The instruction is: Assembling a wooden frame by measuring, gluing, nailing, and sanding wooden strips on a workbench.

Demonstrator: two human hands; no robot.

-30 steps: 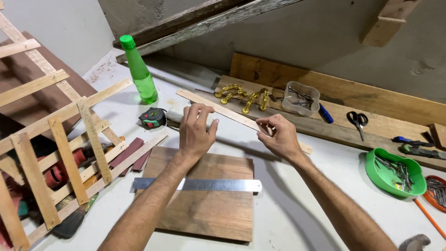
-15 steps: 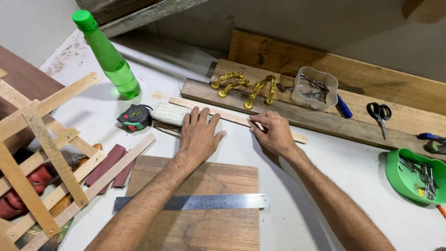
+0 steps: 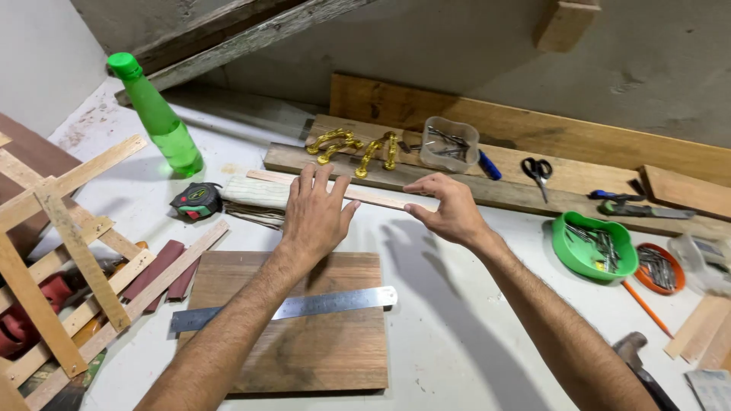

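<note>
— Wood first: where does the thin wooden strip (image 3: 381, 198) lie?

— Flat on the white worktop (image 3: 457, 335), just in front of the long plank (image 3: 472, 186) that carries the gold handles (image 3: 354, 146) and the clear tub of screws (image 3: 449, 142).

— And the hands?

— The left hand (image 3: 318, 217) lies over the strip with fingers spread and flat, its grip open, pressing rather than clasping. The right hand (image 3: 449, 209) pinches the strip's right end between thumb and fingertips, so that grip is closed on it.

— Any packages or labels nearby?

— A green plastic bottle (image 3: 160, 122) stands upright at the far left, cap on, its label blurred. A black tape measure (image 3: 196, 201) with a red and green face sits near it. A green bowl (image 3: 592, 247) and an orange lid (image 3: 659, 268) hold nails at the right.

— Nearer the person?

— A steel ruler (image 3: 285, 308) lies across a dark wooden board (image 3: 304, 350).
</note>
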